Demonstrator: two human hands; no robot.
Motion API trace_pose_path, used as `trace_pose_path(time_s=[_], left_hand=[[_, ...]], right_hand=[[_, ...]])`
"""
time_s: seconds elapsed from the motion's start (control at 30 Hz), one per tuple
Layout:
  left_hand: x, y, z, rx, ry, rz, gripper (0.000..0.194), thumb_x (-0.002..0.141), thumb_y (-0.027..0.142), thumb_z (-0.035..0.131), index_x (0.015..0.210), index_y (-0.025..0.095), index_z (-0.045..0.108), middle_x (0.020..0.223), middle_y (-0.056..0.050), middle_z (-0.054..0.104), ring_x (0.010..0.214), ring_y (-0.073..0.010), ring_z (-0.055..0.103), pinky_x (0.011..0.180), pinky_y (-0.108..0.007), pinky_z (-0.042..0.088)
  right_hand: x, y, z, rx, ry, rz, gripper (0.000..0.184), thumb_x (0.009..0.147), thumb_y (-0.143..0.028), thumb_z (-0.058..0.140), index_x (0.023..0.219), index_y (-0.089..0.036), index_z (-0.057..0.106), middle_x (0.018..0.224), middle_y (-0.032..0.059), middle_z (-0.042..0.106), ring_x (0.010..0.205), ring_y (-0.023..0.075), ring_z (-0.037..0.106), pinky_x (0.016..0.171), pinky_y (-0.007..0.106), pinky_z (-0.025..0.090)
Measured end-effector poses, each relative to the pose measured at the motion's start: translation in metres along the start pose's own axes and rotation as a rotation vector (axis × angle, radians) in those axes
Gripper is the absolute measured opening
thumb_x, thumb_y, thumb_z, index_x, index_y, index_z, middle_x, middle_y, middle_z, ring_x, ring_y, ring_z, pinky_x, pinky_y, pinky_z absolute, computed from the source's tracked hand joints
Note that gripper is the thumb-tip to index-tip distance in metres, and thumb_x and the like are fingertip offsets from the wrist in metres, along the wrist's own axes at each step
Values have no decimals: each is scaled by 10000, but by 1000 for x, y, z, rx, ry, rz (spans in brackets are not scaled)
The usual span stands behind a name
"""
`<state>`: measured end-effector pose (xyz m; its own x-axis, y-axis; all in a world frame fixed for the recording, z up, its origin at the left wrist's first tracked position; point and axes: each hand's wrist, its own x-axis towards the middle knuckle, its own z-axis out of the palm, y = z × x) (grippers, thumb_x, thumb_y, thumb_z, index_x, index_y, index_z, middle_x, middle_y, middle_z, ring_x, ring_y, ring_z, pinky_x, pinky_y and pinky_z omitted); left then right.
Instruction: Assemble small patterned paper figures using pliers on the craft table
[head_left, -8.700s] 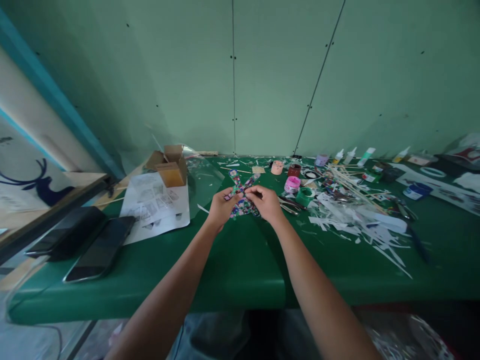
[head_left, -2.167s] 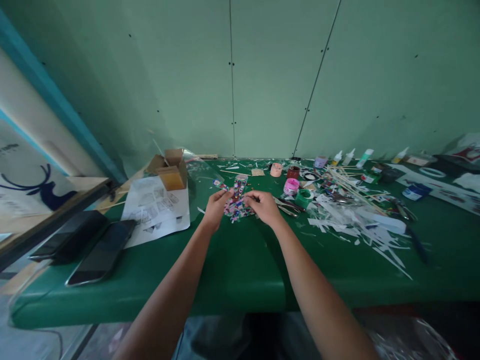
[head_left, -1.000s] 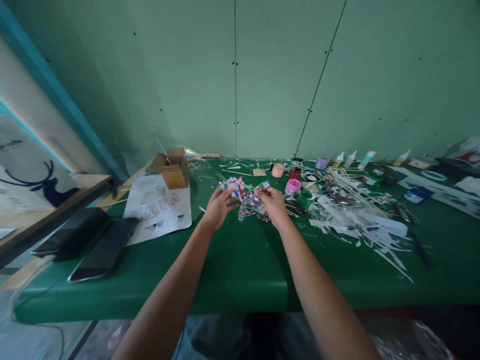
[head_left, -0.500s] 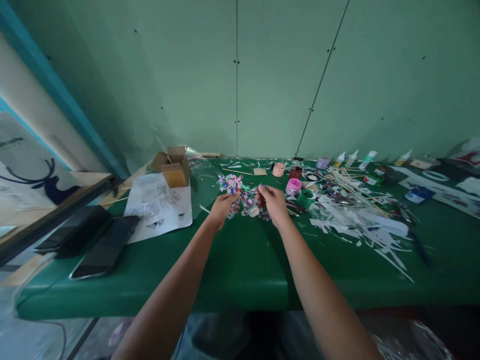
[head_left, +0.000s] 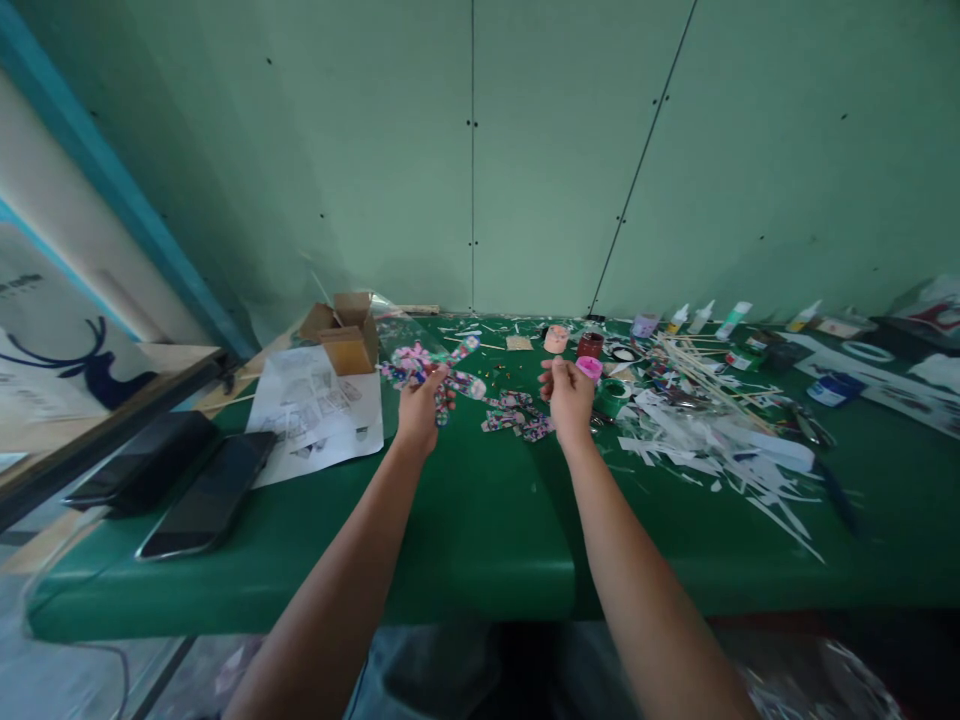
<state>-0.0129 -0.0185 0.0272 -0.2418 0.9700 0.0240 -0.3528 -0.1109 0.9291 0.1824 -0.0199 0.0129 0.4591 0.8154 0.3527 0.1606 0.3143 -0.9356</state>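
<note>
My left hand [head_left: 424, 408] is closed on a multicoloured craft piece [head_left: 469, 384], pink, green and dark, with several rounded arms sticking out around the fingers. My right hand [head_left: 570, 396] is apart from it, fingers curled in, just in front of a pink paint jar [head_left: 589, 367]. Whatever those fingers may hold is too small or hidden to make out. Between the hands, several flat strips [head_left: 517, 414] in similar mottled colours lie in a small heap on the green table cover [head_left: 480, 520].
A cardboard box [head_left: 352, 335] and printed sheets [head_left: 315, 410] lie at left, near a phone [head_left: 210, 495]. Right of my right hand are a green paint jar [head_left: 615, 395], thin wooden sticks [head_left: 697, 375] and white paper scraps [head_left: 705, 440]. Glue bottles [head_left: 701, 318] stand at the back.
My left hand has moved left with the craft piece, turning it. My right hand has come away to the right, and the heap of strips between them is now uncovered.
</note>
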Motion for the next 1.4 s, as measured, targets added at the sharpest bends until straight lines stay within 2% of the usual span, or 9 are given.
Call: trace_pose_path(time_s=[0.2, 0.33, 0.47, 0.63, 0.73, 0.8, 0.93, 1.1, 1.4], left_hand=[[9, 4, -9, 58, 50, 12, 295, 640, 366, 675, 816, 142, 599, 628, 11, 560, 500, -104, 526, 456, -226, 424], [14, -2, -21, 659, 49, 112, 292, 673, 384, 632, 844, 147, 629, 669, -50, 625, 632, -186, 606, 557, -277, 446], [15, -8, -34, 1299, -43, 128, 472, 650, 341, 665, 1064, 131, 579, 993, -170, 664, 989, -323, 609, 804, -392, 448], [5, -6, -35, 1520, 148, 210, 961, 632, 501, 684, 1397, 81, 280, 1350, -276, 426, 1245, -426, 396, 954, -527, 351], [-2, -3, -23, 1472, 253, 453, 893, 734, 471, 608, 1443, 109, 204, 1373, -246, 401, 1221, -396, 404, 956, -525, 346], [-5, -5, -11, 1453, 98, 652, 585, 829, 334, 511, 1377, 191, 364, 1270, -155, 513, 1149, -317, 471, 929, -459, 377], [-1, -22, 15, 1551, -345, 677, 318, 863, 280, 466, 1143, 252, 614, 1171, -82, 595, 1081, -263, 507, 895, -402, 378], [16, -37, 32, 1670, -469, 519, 268, 821, 347, 536, 1004, 229, 692, 1079, -126, 627, 1054, -325, 518, 874, -459, 347], [20, -37, 33, 1588, -495, 397, 180, 793, 297, 575, 906, 183, 658, 992, -126, 671, 1013, -310, 565, 896, -457, 322]], right_hand=[[5, 7, -13, -594, -44, -226, 271, 863, -270, 442, 971, -172, 670, 929, 74, 694, 835, 203, 620, 740, 289, 437], [-7, 7, -6, -882, -352, -185, 299, 849, -169, 453, 1020, -206, 695, 979, 77, 687, 873, 204, 613, 757, 279, 419], [-14, 2, 0, -1038, -553, -189, 328, 843, -174, 497, 1111, -231, 676, 950, 90, 670, 905, 205, 589, 797, 277, 399], [-8, -1, -10, -1139, -299, -142, 344, 869, -177, 431, 1128, -224, 653, 1046, 120, 612, 1013, 238, 533, 871, 340, 375], [-5, 0, -18, -1230, -159, 32, 352, 851, -208, 459, 1164, -210, 621, 1173, 159, 542, 1113, 314, 469, 880, 430, 365], [-3, 1, -22, -1282, -180, 168, 357, 844, -229, 481, 1174, -185, 608, 1217, 181, 508, 1147, 349, 436, 895, 492, 343], [-2, 3, -23, -1307, -235, 274, 359, 841, -236, 493, 1178, -166, 592, 1252, 191, 491, 1170, 376, 408, 895, 565, 322], [-1, 6, -23, -1316, -232, 180, 365, 830, -189, 479, 1156, -77, 597, 1197, 254, 526, 1100, 383, 471, 841, 517, 391], [0, 4, -20, -1179, -139, 1, 284, 865, -212, 440, 1016, -72, 635, 1017, 235, 613, 971, 301, 571, 807, 388, 414]])
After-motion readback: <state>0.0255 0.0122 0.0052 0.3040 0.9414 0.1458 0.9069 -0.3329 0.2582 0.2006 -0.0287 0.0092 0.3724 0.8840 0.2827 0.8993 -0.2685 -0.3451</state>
